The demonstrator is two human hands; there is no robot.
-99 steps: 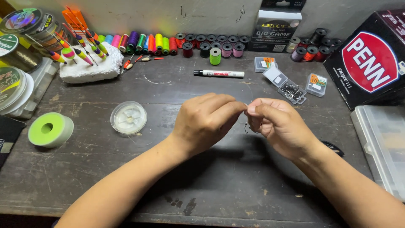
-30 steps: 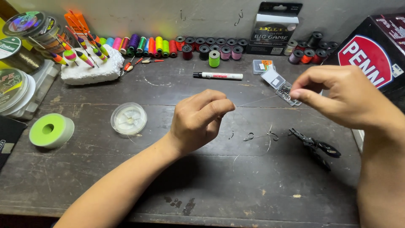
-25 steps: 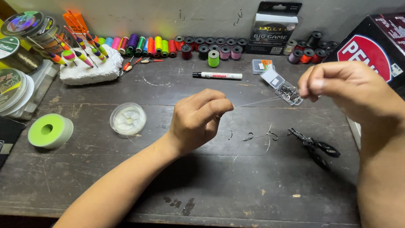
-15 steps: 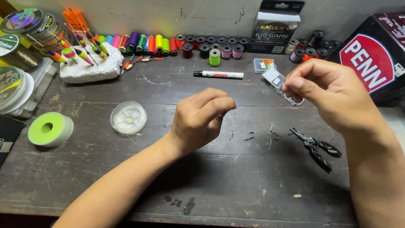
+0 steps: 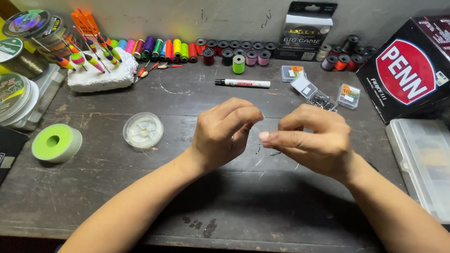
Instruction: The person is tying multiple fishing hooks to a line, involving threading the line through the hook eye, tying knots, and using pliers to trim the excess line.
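Dark, scuffed wooden tabletop (image 5: 140, 197) fills the scene, backed by a pale wall. At far right stands a large black carton with a red oval label (image 5: 407, 70); near it lies a clear plastic compartment case (image 5: 424, 161), contents indistinct. A black-and-white carded package (image 5: 304, 33) leans on the wall, far centre. At far left, stacked line spools (image 5: 18, 51) sit beside a white foam block (image 5: 101, 75) stuck with bright floats. A green spool (image 5: 56, 143) lies at left, and a clear spool of thin line (image 5: 143, 130) sits right of it. A row of coloured thread bobbins (image 5: 187, 48) lines the wall; a white marker (image 5: 243, 83) lies in front. Three small clear boxes sit far right of centre: the open one (image 5: 318, 97) holds dark hooks. The left hand (image 5: 225, 131) is pinched shut, thumb against forefinger, on a thin line too fine to trace. The right hand (image 5: 314, 140) is loosely curled just beside it, forefinger extended toward the left; whether it grips anything cannot be determined. Small hooks (image 5: 274, 152) lie on the table between and under both hands.
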